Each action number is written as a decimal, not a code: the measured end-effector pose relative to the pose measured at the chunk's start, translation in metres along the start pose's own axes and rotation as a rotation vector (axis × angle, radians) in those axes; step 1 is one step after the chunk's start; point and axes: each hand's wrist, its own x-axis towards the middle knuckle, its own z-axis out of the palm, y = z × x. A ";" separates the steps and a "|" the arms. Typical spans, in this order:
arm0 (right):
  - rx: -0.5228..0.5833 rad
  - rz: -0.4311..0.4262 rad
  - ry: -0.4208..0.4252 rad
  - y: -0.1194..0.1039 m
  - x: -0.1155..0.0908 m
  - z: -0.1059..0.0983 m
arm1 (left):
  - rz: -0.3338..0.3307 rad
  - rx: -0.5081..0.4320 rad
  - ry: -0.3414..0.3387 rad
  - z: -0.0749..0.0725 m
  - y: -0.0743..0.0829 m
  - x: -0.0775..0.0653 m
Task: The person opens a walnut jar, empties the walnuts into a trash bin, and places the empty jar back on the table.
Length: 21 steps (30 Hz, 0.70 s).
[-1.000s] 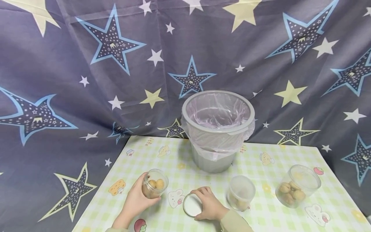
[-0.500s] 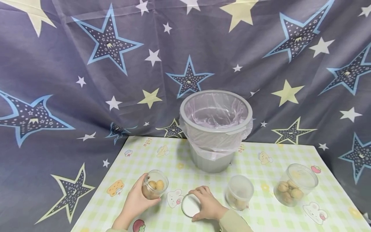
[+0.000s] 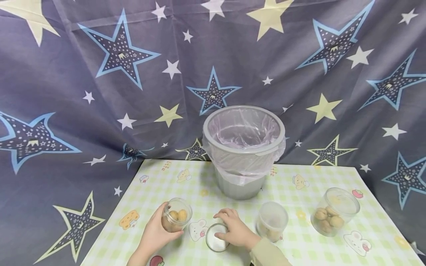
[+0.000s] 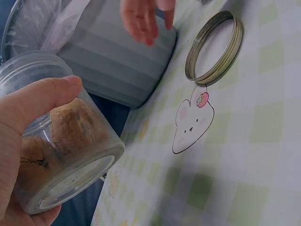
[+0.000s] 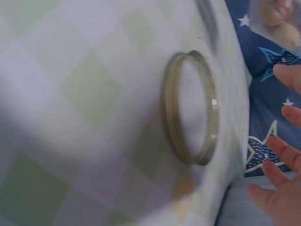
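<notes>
My left hand grips a clear plastic jar with its lid off. Brown walnuts lie inside it, and my thumb reaches over the jar's side. To the right, a round jar lid with a gold-coloured rim lies on the table, its hollow side up. Above this lid hovers my right hand, fingers spread and apart from it. In the right wrist view the lid stands clear of the fingertips.
Behind the hands is a grey bin lined with a pinkish bag. Right of my right hand sits a small jar with a frosted top. Farther right, a larger clear jar holds several walnuts. A checked cloth covers the table.
My right hand has let go of the lid and lifted off it, its fingers spreading. The lid stays on the table. My left hand still holds the jar; the view has shifted slightly.
</notes>
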 end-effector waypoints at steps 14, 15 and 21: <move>0.107 -0.070 0.158 -0.020 -0.008 -0.041 | -0.003 0.011 -0.004 0.000 0.003 0.001; 0.111 -0.081 0.181 -0.022 -0.008 -0.045 | -0.004 0.012 -0.005 0.001 0.003 0.001; 0.061 -0.259 0.432 -0.029 -0.011 -0.069 | -0.017 0.011 -0.017 0.001 0.002 0.001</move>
